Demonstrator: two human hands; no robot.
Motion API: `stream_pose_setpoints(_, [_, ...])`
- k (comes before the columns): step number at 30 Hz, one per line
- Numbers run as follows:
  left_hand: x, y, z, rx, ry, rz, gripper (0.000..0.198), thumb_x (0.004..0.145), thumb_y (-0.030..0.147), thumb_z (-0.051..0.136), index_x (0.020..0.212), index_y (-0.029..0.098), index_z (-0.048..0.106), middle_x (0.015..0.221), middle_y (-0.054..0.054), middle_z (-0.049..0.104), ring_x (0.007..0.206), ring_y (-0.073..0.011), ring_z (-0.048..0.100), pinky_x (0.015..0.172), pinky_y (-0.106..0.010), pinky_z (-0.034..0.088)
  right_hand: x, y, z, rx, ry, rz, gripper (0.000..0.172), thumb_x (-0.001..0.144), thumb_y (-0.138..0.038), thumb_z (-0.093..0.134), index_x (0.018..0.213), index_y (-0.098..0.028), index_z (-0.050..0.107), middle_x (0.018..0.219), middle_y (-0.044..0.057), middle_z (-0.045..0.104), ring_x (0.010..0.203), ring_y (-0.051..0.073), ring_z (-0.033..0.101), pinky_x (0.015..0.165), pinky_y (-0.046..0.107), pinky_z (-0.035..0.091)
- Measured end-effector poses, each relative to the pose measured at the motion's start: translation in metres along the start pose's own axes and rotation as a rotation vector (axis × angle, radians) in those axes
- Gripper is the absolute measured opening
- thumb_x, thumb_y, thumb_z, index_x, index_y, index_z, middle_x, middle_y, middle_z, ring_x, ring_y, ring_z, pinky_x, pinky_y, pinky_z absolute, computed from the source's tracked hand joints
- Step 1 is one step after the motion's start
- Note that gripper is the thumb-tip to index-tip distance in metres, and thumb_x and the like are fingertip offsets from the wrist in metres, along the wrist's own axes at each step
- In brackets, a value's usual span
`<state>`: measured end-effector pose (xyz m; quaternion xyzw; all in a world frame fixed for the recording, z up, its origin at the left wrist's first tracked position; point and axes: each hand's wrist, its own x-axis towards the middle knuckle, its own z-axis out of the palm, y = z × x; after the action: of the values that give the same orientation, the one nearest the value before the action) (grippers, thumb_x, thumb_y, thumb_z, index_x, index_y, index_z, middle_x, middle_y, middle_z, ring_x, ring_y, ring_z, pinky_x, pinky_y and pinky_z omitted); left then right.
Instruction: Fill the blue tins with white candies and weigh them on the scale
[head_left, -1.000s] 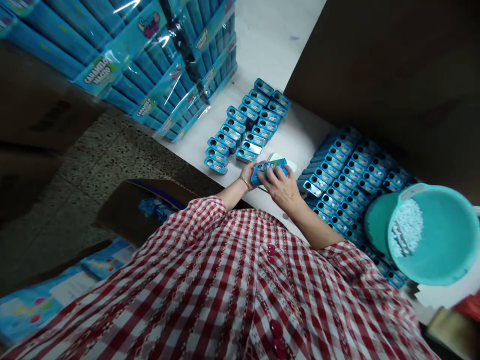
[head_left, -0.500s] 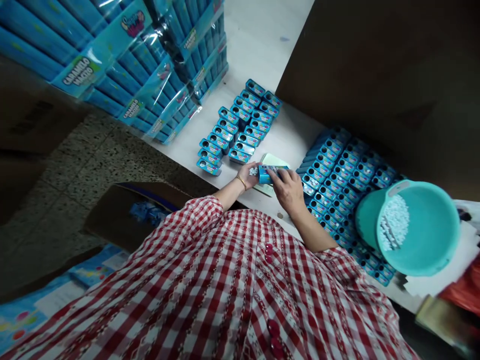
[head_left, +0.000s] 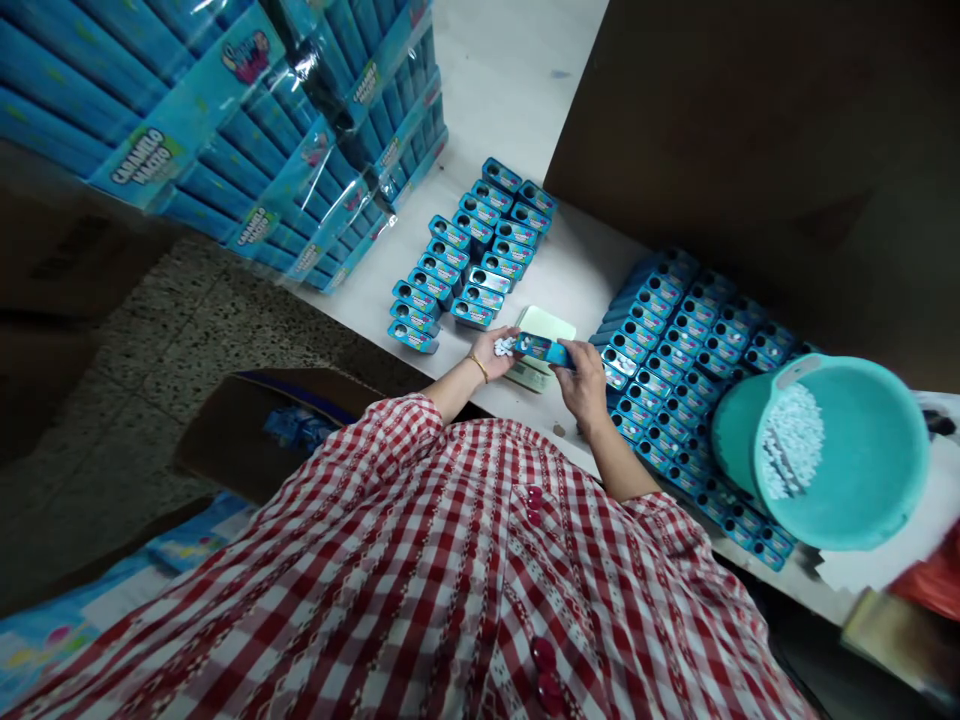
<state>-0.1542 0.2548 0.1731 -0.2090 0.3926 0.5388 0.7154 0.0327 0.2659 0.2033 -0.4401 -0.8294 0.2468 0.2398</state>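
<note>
My left hand (head_left: 489,352) is cupped palm up around a small heap of white candies (head_left: 504,346). In my right hand (head_left: 586,384) is a small blue candy box (head_left: 541,348), gripped at its right end. The box lies tilted on its side, its other end at the left palm beside the candies. Under the box and hands sits a pale, flat device (head_left: 551,322) like a small scale, partly covered. Several upright blue boxes with round holes (head_left: 472,312) stand in rows just beyond my left hand.
Many more holed blue boxes (head_left: 660,372) are packed at the right. A turquoise bucket (head_left: 870,460) there holds white candies and a scoop-like thing. Wrapped display packs (head_left: 247,150) are stacked at the left. A large brown carton (head_left: 750,130) borders the white table (head_left: 517,60).
My right hand has slid back to the box's right end, uncovering more of its side. The box has tilted a little, and the view has shifted slightly.
</note>
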Motion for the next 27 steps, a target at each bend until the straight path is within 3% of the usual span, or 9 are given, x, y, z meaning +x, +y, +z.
stream_pose_setpoints(6, [-0.015,0.014,-0.025,0.000,0.001,0.046,0.029,0.089,0.020,0.039,0.072,0.010,0.061,0.071,-0.009,0.067,0.070,-0.0163,0.066,0.069,-0.029,0.053,0.005,0.047,0.051,0.537,0.141,0.345,0.039,0.071,-0.040,0.060,0.103,-0.020,0.050,0.096,0.003,0.058,0.091,0.020,0.055,0.088,0.040,0.044])
stream_pose_setpoints(9, [-0.027,0.018,-0.041,0.008,0.043,0.061,0.028,0.089,0.019,0.039,0.074,0.010,0.061,0.074,-0.010,0.068,0.073,-0.0163,0.066,0.072,-0.030,0.054,0.009,0.060,0.073,0.719,0.138,0.443,0.048,0.066,-0.044,0.063,0.103,-0.020,0.045,0.094,0.002,0.057,0.088,0.018,0.056,0.086,0.039,0.047])
stream_pose_setpoints(11, [-0.037,0.017,-0.050,0.015,0.063,0.060,0.027,0.088,0.019,0.040,0.076,0.009,0.062,0.076,-0.011,0.068,0.075,-0.0168,0.066,0.075,-0.031,0.054,0.007,0.062,0.074,0.747,0.118,0.459,0.053,0.065,-0.044,0.064,0.107,-0.020,0.043,0.099,0.004,0.058,0.091,0.019,0.057,0.087,0.039,0.047])
stream_pose_setpoints(15, [-0.059,0.013,-0.061,0.031,0.092,0.049,0.023,0.087,0.017,0.043,0.081,0.009,0.063,0.080,-0.012,0.069,0.081,-0.0176,0.067,0.078,-0.031,0.053,-0.017,0.046,0.045,0.464,0.084,0.297,0.058,0.073,-0.037,0.059,0.124,-0.020,0.038,0.124,0.011,0.050,0.115,0.022,0.049,0.098,0.043,0.040])
stream_pose_setpoints(17, [-0.067,0.010,-0.064,0.043,0.104,0.032,0.024,0.087,0.017,0.042,0.081,0.010,0.063,0.081,-0.012,0.069,0.080,-0.0170,0.067,0.076,-0.030,0.053,-0.034,0.027,0.027,0.225,0.116,0.196,0.049,0.080,-0.031,0.052,0.126,-0.020,0.041,0.128,0.013,0.048,0.121,0.023,0.043,0.103,0.047,0.035])
stream_pose_setpoints(19, [-0.072,0.005,-0.066,0.060,0.107,0.000,0.025,0.087,0.017,0.040,0.081,0.010,0.063,0.081,-0.011,0.069,0.078,-0.0168,0.067,0.075,-0.030,0.053,-0.048,0.002,0.019,0.096,0.100,0.101,0.035,0.086,-0.026,0.044,0.120,-0.019,0.049,0.120,0.013,0.053,0.117,0.022,0.046,0.100,0.047,0.037])
stream_pose_setpoints(22, [-0.074,-0.004,-0.069,0.090,0.105,-0.069,0.027,0.087,0.015,0.038,0.084,0.009,0.064,0.082,-0.011,0.069,0.079,-0.0180,0.066,0.073,-0.031,0.053,-0.054,-0.034,0.027,0.120,-0.144,-0.090,0.028,0.090,-0.026,0.041,0.112,-0.020,0.056,0.106,0.011,0.060,0.105,0.020,0.054,0.091,0.039,0.045])
stream_pose_setpoints(24, [-0.073,-0.009,-0.070,0.117,0.092,-0.122,0.029,0.088,0.015,0.036,0.087,0.009,0.064,0.080,-0.011,0.069,0.074,-0.0178,0.066,0.069,-0.031,0.052,-0.049,-0.052,0.040,0.129,-0.335,-0.202,0.028,0.090,-0.029,0.043,0.113,-0.019,0.057,0.107,0.011,0.060,0.103,0.019,0.054,0.088,0.036,0.047])
stream_pose_setpoints(27, [-0.075,-0.015,-0.070,0.140,0.057,-0.181,0.031,0.090,0.018,0.034,0.090,0.009,0.064,0.074,-0.009,0.067,0.067,-0.0172,0.064,0.066,-0.031,0.051,-0.039,-0.068,0.054,0.057,-0.492,-0.254,0.031,0.089,-0.031,0.047,0.115,-0.017,0.056,0.113,0.012,0.056,0.104,0.020,0.052,0.086,0.035,0.048])
